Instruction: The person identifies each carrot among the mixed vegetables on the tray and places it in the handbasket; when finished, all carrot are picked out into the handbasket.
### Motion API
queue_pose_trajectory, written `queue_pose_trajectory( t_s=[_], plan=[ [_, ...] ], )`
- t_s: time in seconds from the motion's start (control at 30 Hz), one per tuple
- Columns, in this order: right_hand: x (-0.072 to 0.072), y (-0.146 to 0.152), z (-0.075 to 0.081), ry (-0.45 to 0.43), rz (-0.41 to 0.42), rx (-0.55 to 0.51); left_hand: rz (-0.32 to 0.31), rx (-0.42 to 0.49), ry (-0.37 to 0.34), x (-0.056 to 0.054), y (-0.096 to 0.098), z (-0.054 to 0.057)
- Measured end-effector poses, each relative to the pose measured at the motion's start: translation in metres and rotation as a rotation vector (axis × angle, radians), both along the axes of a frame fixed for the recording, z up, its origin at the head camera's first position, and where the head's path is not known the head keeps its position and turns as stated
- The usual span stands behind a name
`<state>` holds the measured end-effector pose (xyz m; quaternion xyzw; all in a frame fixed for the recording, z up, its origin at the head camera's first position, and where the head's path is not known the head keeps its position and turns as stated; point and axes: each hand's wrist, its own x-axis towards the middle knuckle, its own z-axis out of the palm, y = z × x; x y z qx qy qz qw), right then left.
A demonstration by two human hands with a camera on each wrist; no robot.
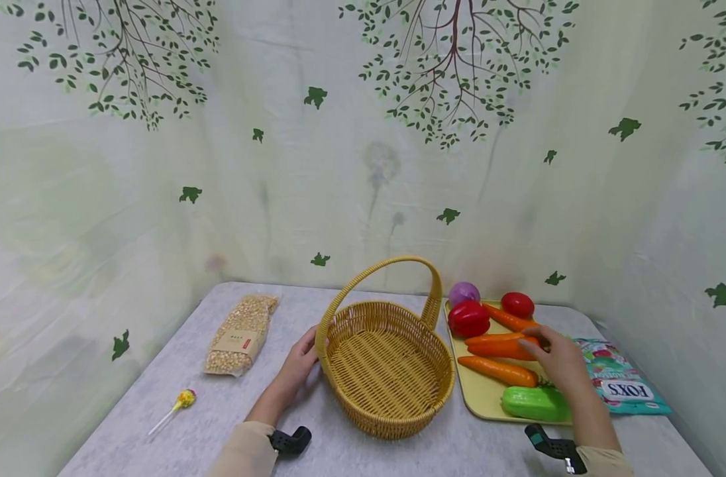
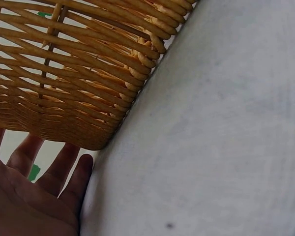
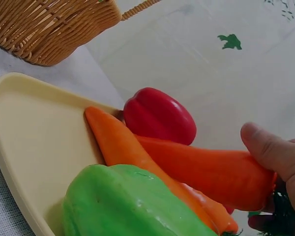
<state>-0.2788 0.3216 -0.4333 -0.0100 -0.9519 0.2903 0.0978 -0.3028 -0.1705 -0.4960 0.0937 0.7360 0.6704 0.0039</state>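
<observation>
A woven basket (image 1: 393, 424) with an arched handle stands in the middle of the table. My left hand (image 1: 300, 364) rests against its left side near the handle's base, and in the left wrist view the fingers (image 2: 51, 177) reach up straight along the wicker wall. With my right hand (image 1: 556, 358) I pinch an orange carrot (image 3: 211, 169) by its thick leafy end, thumb on top. That carrot overlaps other carrots (image 1: 497, 371) on a yellow tray (image 1: 473, 401). A red bell pepper (image 3: 160, 115) and a green vegetable (image 1: 536, 403) lie close by.
A purple round vegetable (image 1: 463, 292) and a red one (image 1: 517, 305) are at the tray's back. A teal FOX'S bag (image 1: 625, 381) lies right of the tray. To the left are a pack of pale kernels (image 1: 244, 334) and a lollipop (image 1: 185, 399).
</observation>
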Motion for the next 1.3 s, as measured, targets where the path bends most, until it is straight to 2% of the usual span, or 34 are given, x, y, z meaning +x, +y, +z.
queue_pose_trajectory(
  t_s=[0.2,0.43,0.6,0.8,1.13,1.3],
  plan=[
    [0.000,-0.001,0.003,0.041,-0.043,-0.042,-0.007,-0.016,0.018,0.000,0.001,0.003],
    [0.003,-0.002,-0.005,0.027,-0.056,-0.063,-0.001,-0.038,0.012,0.006,0.000,0.002],
    [0.005,-0.002,-0.003,0.030,-0.062,-0.086,-0.011,-0.028,0.032,0.007,0.001,0.002],
    [0.007,-0.006,0.008,0.038,-0.003,-0.156,-0.025,-0.024,0.027,0.007,0.000,0.002],
    [0.009,-0.008,0.023,0.054,0.101,-0.261,-0.089,-0.004,0.051,0.005,-0.003,0.002],
    [0.014,-0.010,0.028,0.040,0.202,-0.309,-0.112,0.008,0.055,0.006,-0.004,0.000]
  ],
)
